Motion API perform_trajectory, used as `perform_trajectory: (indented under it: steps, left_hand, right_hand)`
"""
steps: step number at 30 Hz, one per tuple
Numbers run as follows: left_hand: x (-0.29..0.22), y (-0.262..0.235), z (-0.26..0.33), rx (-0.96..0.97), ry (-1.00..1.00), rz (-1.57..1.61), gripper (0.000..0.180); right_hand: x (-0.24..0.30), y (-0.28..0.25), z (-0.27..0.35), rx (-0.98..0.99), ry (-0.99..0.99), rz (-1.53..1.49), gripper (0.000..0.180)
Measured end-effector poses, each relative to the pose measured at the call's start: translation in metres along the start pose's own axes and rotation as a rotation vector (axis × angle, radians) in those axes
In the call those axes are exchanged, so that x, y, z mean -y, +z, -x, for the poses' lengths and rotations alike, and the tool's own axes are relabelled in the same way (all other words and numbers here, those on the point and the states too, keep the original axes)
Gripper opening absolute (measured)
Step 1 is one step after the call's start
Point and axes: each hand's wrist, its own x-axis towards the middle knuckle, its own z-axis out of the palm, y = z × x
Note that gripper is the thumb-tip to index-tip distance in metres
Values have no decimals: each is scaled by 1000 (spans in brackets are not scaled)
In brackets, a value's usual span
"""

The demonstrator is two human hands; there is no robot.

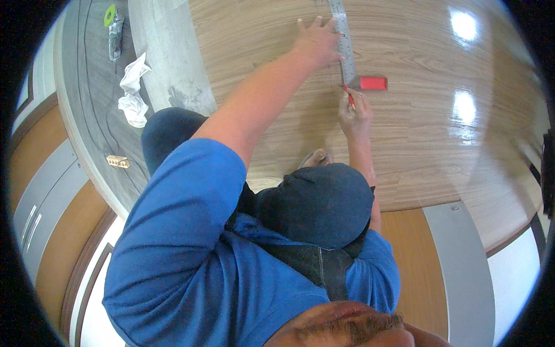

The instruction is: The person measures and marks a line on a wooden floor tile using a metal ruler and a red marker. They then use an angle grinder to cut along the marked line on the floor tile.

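The left hand (318,44), fingers spread apart, touches the silver metal, red-handled square (345,53), flat on the brown wood-grain floor (410,55). By the square's near end, the right hand (355,114) has fingers clamped on a slim red pencil (351,99). Weak left-hand pressure could let the square skid askew.

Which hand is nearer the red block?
Right. In the picture, the right hand is just below and left of the red block; the left hand is farther away, up and left.
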Motion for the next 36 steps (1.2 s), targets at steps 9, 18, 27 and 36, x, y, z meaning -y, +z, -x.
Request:
perform_trajectory:
  steps: [9, 18, 27, 36]
  left_hand:
    - [-1, -8, 1, 54, -13, -22, 75]
    - [-3, -6, -1, 19, -7, -13, 76]
    - [-1, -7, 0, 19, -7, 2, 74]
    - [-1, -6, -1, 7, 2, -26, 74]
  right_hand:
    - [35, -17, 4, 235, 406, 89, 30]
    - [31, -9, 18, 255, 362, 300, 39]
    - [22, -4, 17, 138, 152, 323, 39]
    - [19, -5, 18, 184, 127, 392, 39]
